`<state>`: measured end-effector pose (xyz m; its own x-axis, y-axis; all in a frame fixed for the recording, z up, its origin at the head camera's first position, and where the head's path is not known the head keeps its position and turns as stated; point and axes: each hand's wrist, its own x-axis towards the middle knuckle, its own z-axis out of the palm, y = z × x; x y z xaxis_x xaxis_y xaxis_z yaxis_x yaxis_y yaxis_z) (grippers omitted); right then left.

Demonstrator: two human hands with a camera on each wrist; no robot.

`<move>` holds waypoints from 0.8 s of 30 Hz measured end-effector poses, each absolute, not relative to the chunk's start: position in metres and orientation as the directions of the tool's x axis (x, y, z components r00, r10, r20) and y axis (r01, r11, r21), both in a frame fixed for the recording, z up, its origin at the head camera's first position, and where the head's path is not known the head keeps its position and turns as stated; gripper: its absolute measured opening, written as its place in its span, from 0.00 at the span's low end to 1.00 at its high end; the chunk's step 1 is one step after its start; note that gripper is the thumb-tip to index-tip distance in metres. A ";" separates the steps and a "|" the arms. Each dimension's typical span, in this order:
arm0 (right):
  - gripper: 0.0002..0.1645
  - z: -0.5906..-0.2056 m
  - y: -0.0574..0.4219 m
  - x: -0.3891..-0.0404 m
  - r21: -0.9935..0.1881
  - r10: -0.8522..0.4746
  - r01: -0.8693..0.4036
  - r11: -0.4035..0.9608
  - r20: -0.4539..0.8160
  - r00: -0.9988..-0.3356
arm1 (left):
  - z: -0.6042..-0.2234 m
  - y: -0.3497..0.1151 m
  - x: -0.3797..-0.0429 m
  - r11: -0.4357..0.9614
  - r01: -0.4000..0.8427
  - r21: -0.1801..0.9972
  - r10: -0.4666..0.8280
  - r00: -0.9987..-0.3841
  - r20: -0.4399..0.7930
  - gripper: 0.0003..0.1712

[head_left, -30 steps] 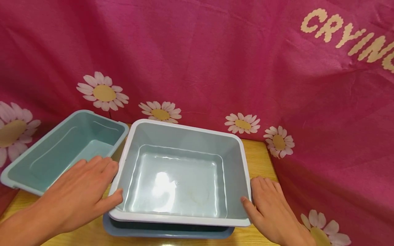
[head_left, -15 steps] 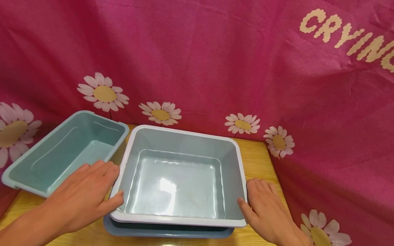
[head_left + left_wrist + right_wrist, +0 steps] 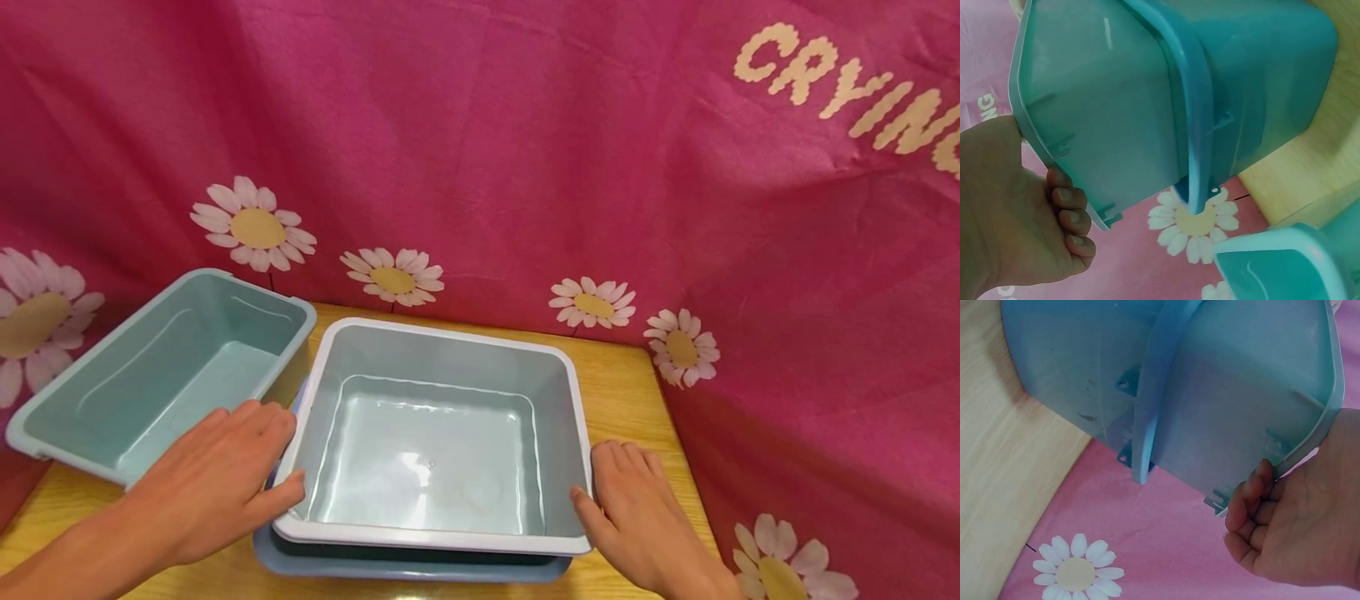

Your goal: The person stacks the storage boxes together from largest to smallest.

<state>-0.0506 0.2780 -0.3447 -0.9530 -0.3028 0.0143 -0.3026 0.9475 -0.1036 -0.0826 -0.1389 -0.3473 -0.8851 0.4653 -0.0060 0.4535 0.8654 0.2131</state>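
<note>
A light grey plastic tub [image 3: 450,352] with a white rim sits partway inside a blue tub [image 3: 412,570], its rim well above the blue one in both wrist views. My left hand [image 3: 213,483] grips the grey tub's left rim, thumb over the top edge. In the left wrist view the curled fingers of that left hand [image 3: 1035,219] tuck under the rim. On the opposite side my right hand [image 3: 641,517] holds the rim the same way, fingers beneath it. The grey tub's lower part is hidden inside the blue tub [image 3: 1079,369].
A teal tub [image 3: 135,362] stands at the left, close beside the nested pair and behind my left forearm. Wooden tabletop [image 3: 618,400] shows to the right. A pink cloth [image 3: 480,167] with daisies hangs behind and along the sides.
The grey tub has sunk lower into the blue tub, its far rim dropping and right edge shifting left. Both hands moved down with it, keeping their grip.
</note>
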 end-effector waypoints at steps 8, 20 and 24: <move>0.15 -0.351 0.277 -0.052 -0.114 -0.273 -0.266 0.957 -0.047 -0.961 | -0.355 -0.140 -0.083 0.853 0.472 0.220 0.479 -0.877 0.025 0.17; 0.15 -0.359 0.276 -0.052 -0.123 -0.259 -0.247 0.961 -0.090 -0.962 | -0.367 -0.139 -0.081 0.846 0.488 0.217 0.485 -0.872 0.070 0.16; 0.16 -0.363 0.275 -0.052 -0.117 -0.258 -0.247 0.962 -0.093 -0.962 | -0.371 -0.139 -0.081 0.846 0.483 0.228 0.483 -0.874 0.057 0.16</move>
<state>-0.0521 0.2755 -0.3629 -0.9616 -0.2583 -0.0932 -0.2471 0.9619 -0.1168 -0.0813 -0.1394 -0.3712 -0.8736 0.4833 0.0567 0.4826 0.8457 0.2278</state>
